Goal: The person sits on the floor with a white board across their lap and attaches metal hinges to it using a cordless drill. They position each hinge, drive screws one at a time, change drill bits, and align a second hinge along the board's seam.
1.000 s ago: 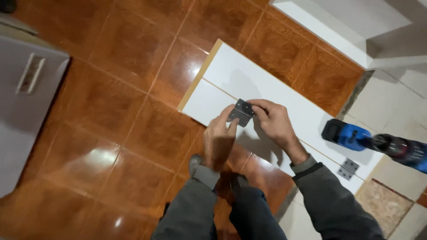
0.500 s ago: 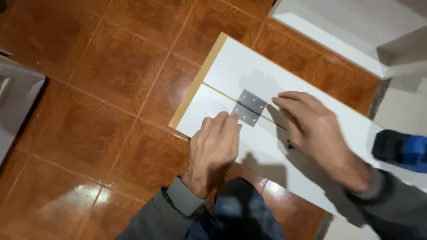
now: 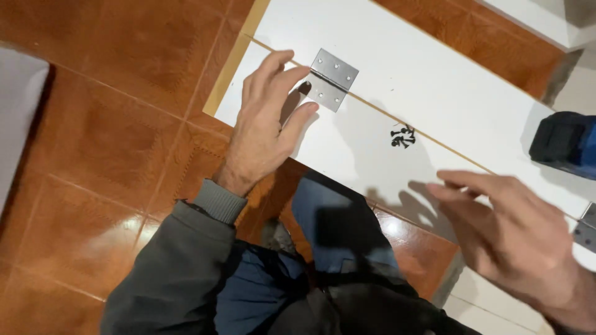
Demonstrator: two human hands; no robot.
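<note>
A metal hinge (image 3: pixel 333 77) lies flat across the seam between two white boards (image 3: pixel 397 68) on the floor. My left hand (image 3: pixel 268 121) rests on the near board with its fingers spread, fingertips touching the hinge's left edge. My right hand (image 3: pixel 510 234) hovers open and blurred at the lower right, holding nothing. A small heap of black screws (image 3: pixel 402 136) lies on the board between the hands.
A blue and black power drill (image 3: pixel 566 144) lies on the board at the right edge. A second hinge (image 3: pixel 586 229) shows just below it. Glossy orange floor tiles (image 3: pixel 112 124) lie to the left. My knees in blue trousers (image 3: pixel 335 229) are at the board's near edge.
My right hand has left the hinge and swung down to the right. The left hand has moved up to the hinge's left edge. The view has moved closer.
</note>
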